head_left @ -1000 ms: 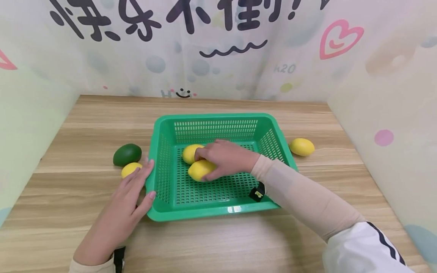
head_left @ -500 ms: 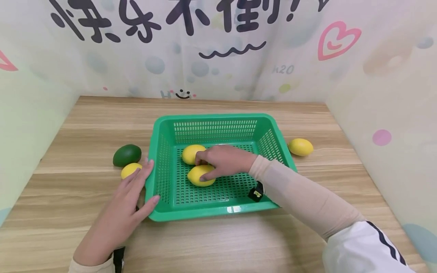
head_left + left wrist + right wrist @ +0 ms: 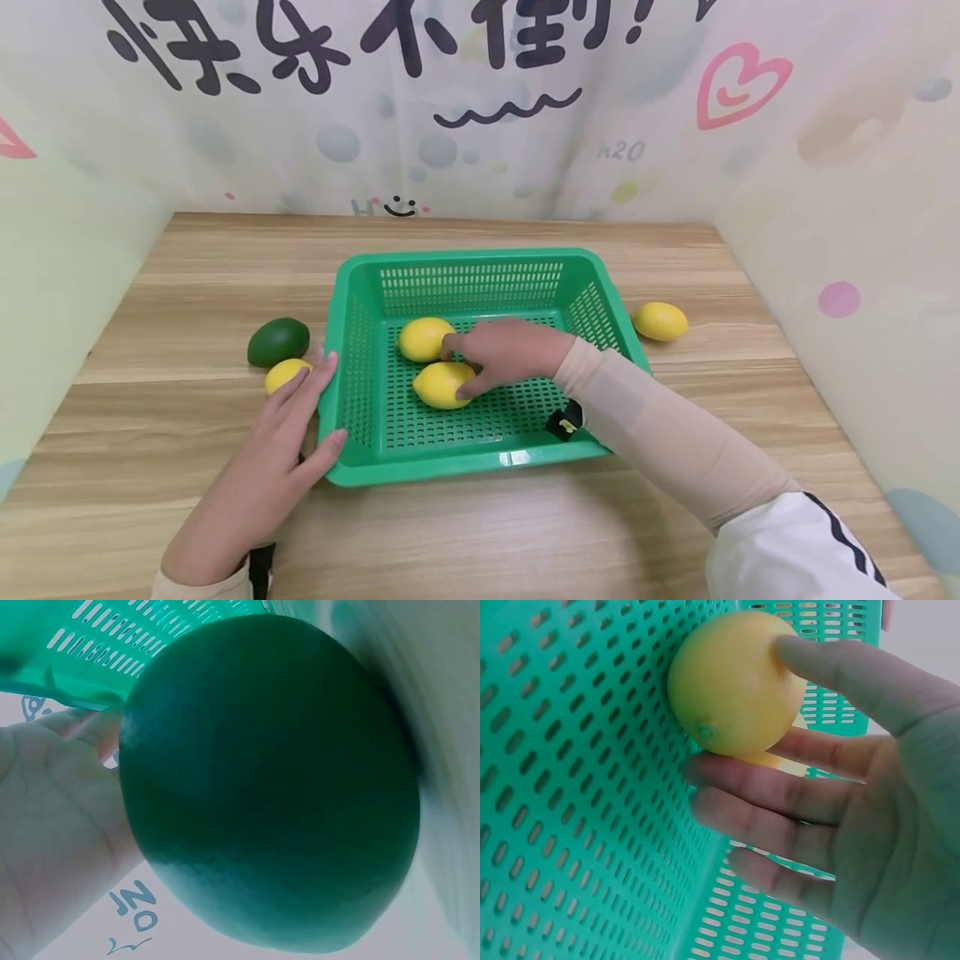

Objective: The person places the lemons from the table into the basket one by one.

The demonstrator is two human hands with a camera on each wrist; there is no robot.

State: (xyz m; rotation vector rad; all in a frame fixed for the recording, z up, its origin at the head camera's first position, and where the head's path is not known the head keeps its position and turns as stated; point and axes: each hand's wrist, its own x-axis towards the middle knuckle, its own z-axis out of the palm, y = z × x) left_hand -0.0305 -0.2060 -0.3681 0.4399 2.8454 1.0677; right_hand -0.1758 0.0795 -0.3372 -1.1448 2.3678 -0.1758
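My left hand (image 3: 272, 454) rests at the left rim of a green plastic basket (image 3: 465, 475), its fingers extended. Just left of those fingers, a partly covered lemon (image 3: 285, 374) and a dark green avocado (image 3: 279, 342) lie on the table. A dark green rounded fruit (image 3: 270, 787) fills the left wrist view, close beside the palm; whether it is that same avocado I cannot tell. Inside the basket, my right hand (image 3: 510, 354) has its thumb touching the near lemon (image 3: 441, 386), with loosely extended fingers beside it. Another lemon (image 3: 425, 339) lies just behind.
Right of the basket, a lemon (image 3: 660, 322) lies on the wood-grain table (image 3: 480, 542). A printed backdrop (image 3: 480, 150) stands behind the table, and side panels flank it.
The near lemon has come slightly toward the front and rests on the basket floor. My right hand's fingers have loosened and shifted a little right. My left hand has barely moved.
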